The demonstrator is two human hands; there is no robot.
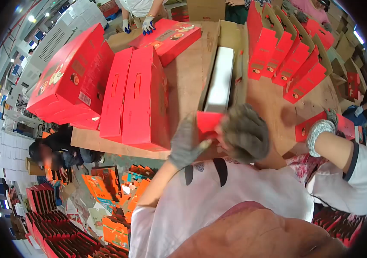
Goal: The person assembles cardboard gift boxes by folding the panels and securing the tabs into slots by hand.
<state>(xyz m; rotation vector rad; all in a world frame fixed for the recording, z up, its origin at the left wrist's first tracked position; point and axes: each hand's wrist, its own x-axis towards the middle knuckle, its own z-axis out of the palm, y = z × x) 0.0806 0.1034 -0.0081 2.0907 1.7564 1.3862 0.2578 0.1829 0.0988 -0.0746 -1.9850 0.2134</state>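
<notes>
Close to my body, a small red box or flap (208, 121) is between my two gloved hands at the near table edge. My left hand (186, 144), in a grey glove, is against its left side, fingers up and thumb apart to the right. On its right side is my right hand (244, 134), dark-gloved, with curled fingers blurred by motion; what it grips there is hidden or smeared. Just beyond them lies a long cardboard tray (212, 71) with a white box (221, 79) in it.
Large red boxes (142, 94) stand at the left of the wooden table (186, 81). Open red boxes (263, 51) stand in a row at the right. Across the table, a co-worker's gloved hands (148, 26) touch a red box (172, 38). A co-worker's arm (334, 148) is close on the right.
</notes>
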